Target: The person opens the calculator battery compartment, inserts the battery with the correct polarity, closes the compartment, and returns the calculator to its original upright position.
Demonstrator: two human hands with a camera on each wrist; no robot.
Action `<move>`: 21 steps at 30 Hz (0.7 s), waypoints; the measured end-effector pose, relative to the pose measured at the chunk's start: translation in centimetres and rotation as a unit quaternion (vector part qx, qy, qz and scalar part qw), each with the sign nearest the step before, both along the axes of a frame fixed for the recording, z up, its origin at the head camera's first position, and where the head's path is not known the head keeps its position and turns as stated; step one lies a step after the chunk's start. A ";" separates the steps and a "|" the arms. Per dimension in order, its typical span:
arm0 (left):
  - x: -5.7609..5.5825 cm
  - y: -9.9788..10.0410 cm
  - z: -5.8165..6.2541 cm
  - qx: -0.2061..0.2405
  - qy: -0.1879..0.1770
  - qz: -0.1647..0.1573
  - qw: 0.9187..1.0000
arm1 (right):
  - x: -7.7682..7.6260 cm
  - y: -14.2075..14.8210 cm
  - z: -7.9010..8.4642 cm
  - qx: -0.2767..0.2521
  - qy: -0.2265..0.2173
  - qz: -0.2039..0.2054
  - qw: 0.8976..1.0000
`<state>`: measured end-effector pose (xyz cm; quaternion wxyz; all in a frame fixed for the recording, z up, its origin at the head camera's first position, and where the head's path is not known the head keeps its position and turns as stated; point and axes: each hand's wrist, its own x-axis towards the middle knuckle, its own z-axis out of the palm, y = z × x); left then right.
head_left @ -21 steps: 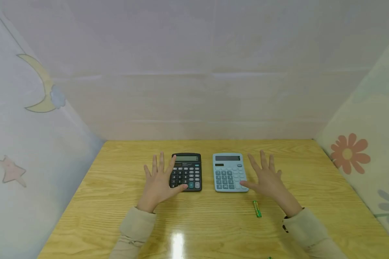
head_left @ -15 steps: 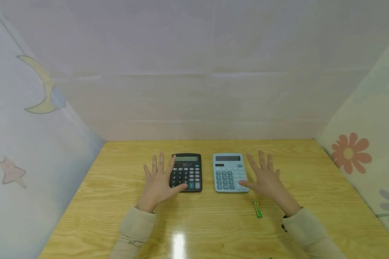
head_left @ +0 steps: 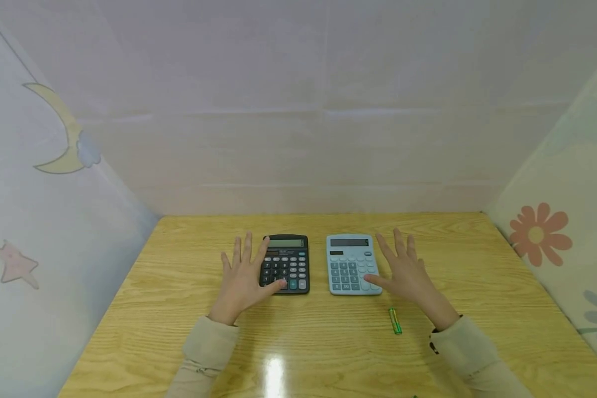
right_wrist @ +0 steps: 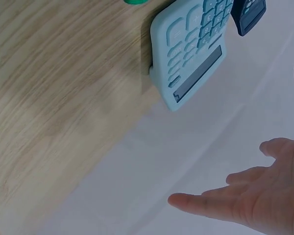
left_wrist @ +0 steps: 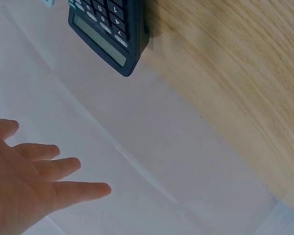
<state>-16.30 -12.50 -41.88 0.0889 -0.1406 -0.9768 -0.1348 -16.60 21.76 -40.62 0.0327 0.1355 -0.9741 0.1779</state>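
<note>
Side by side on the wooden table lie a black calculator [head_left: 298, 269] and a light blue calculator [head_left: 345, 271], each with digits on its display. My left hand [head_left: 241, 284] is spread above the left edge of the black one, its thumb over the lower keys. In the left wrist view that hand [left_wrist: 29, 183] is apart from the black calculator [left_wrist: 105, 34]. My right hand [head_left: 410, 278] is likewise spread, its thumb over the light blue one's lower right keys. The right wrist view shows this hand [right_wrist: 255, 196] apart from the light blue calculator [right_wrist: 186, 54]. Neither holds anything.
A green battery [head_left: 395, 321] lies on the table [head_left: 328, 348] below the light blue calculator. Another small green thing [head_left: 415, 396] barely shows at the bottom edge. Printed cloth walls [head_left: 298, 155] enclose the table at the back and sides.
My right hand has shifted slightly to the left, its thumb further over the light blue calculator. The left hand stays nearly in place. Both calculators and the battery lie as before.
</note>
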 end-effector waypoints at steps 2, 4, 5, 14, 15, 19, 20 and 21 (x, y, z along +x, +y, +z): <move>0.0 -0.1 0.1 0.008 0.004 -0.003 1.000 | 0.0 -0.2 0.1 -0.005 0.003 0.007 1.000; 0.0 -0.1 0.1 0.023 0.008 -0.006 1.000 | 0.0 -0.3 0.3 -0.007 0.009 0.014 1.000; 0.0 -0.2 0.1 0.031 0.010 -0.007 0.999 | 0.0 -0.4 0.3 -0.012 0.008 0.019 1.000; -0.6 -0.5 0.0 0.144 0.020 0.024 0.989 | -0.9 -1.8 0.5 -0.102 -0.035 0.073 0.992; -0.6 -0.5 0.0 0.158 0.018 0.030 0.987 | -1.1 -2.0 0.5 -0.109 -0.042 0.079 0.990; -1.1 -0.8 -0.3 0.194 -0.006 0.046 0.980 | -1.6 -3.3 0.7 -0.127 -0.067 0.089 0.986; -1.2 -0.9 -0.3 0.204 -0.014 0.050 0.978 | -1.7 -3.6 0.7 -0.133 -0.074 0.088 0.984; -1.3 -1.0 -0.4 0.216 -0.023 0.052 0.975 | -1.8 -3.9 0.7 -0.135 -0.079 0.086 0.984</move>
